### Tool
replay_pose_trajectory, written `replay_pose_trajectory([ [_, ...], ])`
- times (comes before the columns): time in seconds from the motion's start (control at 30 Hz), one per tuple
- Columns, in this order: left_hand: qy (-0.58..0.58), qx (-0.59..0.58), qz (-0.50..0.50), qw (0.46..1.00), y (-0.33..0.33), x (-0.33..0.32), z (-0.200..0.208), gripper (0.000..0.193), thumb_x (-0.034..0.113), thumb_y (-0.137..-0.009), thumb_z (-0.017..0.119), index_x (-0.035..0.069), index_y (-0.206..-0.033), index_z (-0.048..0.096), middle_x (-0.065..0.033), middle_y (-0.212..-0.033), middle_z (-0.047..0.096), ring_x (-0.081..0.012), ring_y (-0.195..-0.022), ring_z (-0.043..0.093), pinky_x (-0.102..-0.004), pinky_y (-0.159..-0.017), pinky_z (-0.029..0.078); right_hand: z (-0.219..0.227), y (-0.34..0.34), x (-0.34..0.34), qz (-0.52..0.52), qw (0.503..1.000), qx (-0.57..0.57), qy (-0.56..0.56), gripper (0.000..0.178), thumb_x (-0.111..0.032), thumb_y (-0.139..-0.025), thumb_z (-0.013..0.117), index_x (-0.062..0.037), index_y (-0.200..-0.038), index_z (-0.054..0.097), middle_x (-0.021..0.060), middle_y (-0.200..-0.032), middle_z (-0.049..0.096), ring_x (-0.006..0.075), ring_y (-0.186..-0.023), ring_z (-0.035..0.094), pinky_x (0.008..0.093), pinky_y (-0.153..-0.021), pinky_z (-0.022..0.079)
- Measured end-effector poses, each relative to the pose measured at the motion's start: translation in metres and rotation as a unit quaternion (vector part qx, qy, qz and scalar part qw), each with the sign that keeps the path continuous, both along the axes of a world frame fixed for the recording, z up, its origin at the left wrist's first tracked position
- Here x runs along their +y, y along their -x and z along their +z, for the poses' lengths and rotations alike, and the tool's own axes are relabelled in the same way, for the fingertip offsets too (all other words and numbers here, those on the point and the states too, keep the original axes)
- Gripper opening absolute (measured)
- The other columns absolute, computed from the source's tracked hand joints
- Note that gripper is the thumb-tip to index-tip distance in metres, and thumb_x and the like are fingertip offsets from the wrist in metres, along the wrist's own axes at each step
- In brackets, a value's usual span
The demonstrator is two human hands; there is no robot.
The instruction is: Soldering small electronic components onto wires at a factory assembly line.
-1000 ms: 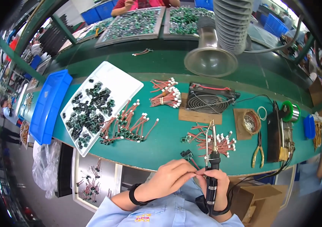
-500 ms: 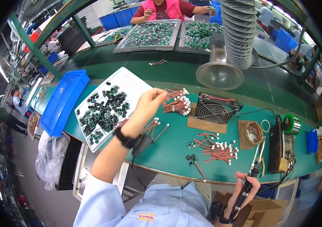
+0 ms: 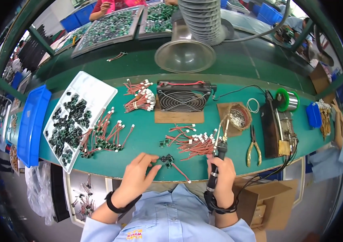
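My left hand (image 3: pixel 139 173) is at the front of the green bench, thumb and fingers apart and nothing in them. Its fingertips lie just left of a few small dark circuit boards (image 3: pixel 166 160); a red-and-black wire lead (image 3: pixel 181 172) runs from them. In my right hand (image 3: pixel 224 173) is a soldering iron (image 3: pixel 212 181) with a black handle, two slim metal rods pointing up and away. Its front end passes beside a spread of wire leads with white connectors (image 3: pixel 197 146). Beyond its tip stands a round tin (image 3: pixel 247 111) of metallic scraps.
Left: a white tray (image 3: pixel 95 86) of small boards, wired boards (image 3: pixel 105 139) and a blue bin (image 3: pixel 34 121). Behind: bundled leads (image 3: pixel 141 101), a fan (image 3: pixel 183 99), an extraction hood (image 3: pixel 185 56). Right: pliers (image 3: pixel 254 149), a soldering station (image 3: pixel 274 125), a solder spool (image 3: pixel 287 100).
My left hand has come back from the bundled leads to the boards at the front edge. My right hand has brought the soldering iron up and inward. The view has swung right.
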State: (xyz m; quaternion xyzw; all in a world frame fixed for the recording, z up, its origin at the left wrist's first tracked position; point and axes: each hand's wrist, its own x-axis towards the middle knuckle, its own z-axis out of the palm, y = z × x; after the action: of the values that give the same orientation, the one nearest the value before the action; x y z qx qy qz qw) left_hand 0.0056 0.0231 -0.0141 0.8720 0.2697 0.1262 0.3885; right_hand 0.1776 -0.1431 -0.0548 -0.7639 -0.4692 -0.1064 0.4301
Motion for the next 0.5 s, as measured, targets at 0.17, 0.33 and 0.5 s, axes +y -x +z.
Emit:
replay_pose_trajectory([
  [0.17,0.036,-0.062,0.087,0.994,0.007,-0.010,-0.010,0.018,0.002,-0.080,0.059,-0.004,-0.096,0.058,-0.0141,-0.085,0.060,-0.0225,-0.073,0.060,-0.0292,-0.066,0.047,0.005,-0.006,0.008,0.003,0.999,-0.001,0.035,0.031,0.001,-0.065,0.061,-0.0072,-0.094,0.053,0.0097,-0.080,0.058,0.0267,-0.068,0.053,0.0344,-0.060,0.041],
  [0.33,0.061,-0.079,0.098,0.990,0.007,-0.010,-0.013,0.017,0.001,-0.079,0.059,-0.004,-0.095,0.058,-0.0139,-0.086,0.059,-0.0217,-0.073,0.060,-0.0284,-0.067,0.046,0.003,-0.013,0.014,0.024,0.997,-0.024,0.066,0.028,0.000,-0.068,0.058,-0.0077,-0.094,0.053,0.0085,-0.081,0.058,0.0257,-0.069,0.053,0.0341,-0.060,0.041],
  [0.5,0.033,-0.068,0.068,0.995,-0.009,-0.001,-0.009,0.019,0.001,-0.078,0.060,-0.003,-0.096,0.058,-0.0133,-0.087,0.060,-0.0213,-0.073,0.059,-0.0280,-0.066,0.046,-0.002,-0.022,0.021,0.012,0.996,-0.053,0.068,0.026,-0.003,-0.069,0.056,-0.0084,-0.094,0.054,0.0079,-0.076,0.054,0.0258,-0.068,0.051,0.0344,-0.059,0.040],
])
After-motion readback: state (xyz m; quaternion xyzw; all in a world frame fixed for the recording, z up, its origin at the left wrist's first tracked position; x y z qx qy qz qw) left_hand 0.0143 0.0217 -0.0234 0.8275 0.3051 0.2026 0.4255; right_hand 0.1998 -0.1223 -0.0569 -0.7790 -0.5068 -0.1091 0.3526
